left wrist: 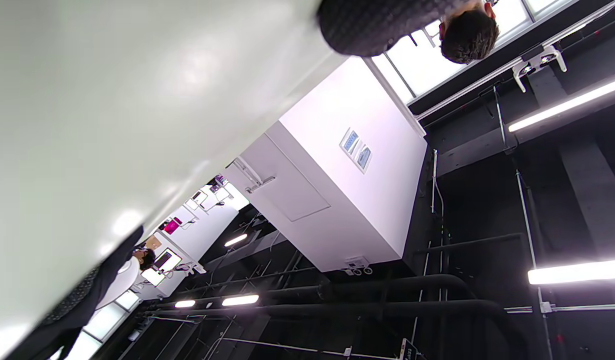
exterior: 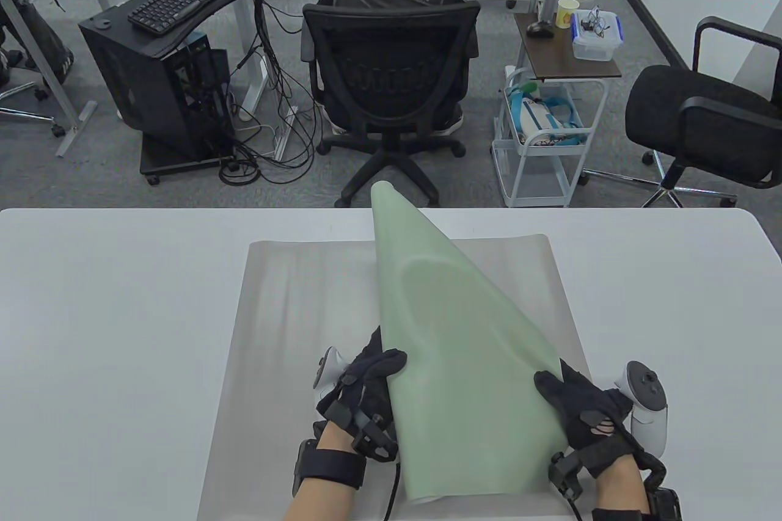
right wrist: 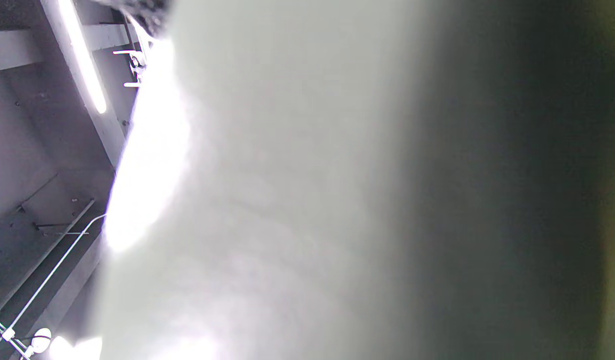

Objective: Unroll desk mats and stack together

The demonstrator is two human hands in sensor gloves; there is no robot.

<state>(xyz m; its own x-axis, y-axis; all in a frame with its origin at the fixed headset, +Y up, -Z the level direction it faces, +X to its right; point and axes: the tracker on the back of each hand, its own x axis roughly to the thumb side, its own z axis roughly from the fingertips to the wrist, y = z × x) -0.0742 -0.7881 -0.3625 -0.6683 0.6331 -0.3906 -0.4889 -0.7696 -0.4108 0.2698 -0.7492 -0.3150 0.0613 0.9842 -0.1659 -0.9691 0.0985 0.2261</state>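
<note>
Nearest the camera: near edge of the green mat, curled over and raised off the bench, held between my two hands.

Left hand: fingers wrapped onto the mat's left edge, thumb side on the top face. Closed on the sheet. The left wrist view shows only pale mat surface and the ceiling, no fingers.

Between the hands: the mat rises from both grips, narrowing to a point beyond them, toward the far bench edge. Long axis runs away from me, tilted upward; the far tip is in the air, not resting.

Under both grips: the grey mat, already flat on the bench, spreading left and right past each hand.

Right hand: fingers curled over the mat's right corner, holding it. The right wrist view is filled by blurred mat; nothing more to read there.

Handling, my judgement: light, soft and floppy, with curl memory; it bows under its own weight. Surface looks smooth, so it may slide on the grey one. Best held at the two near corners, then lowered far tip first onto the grey mat.
</note>
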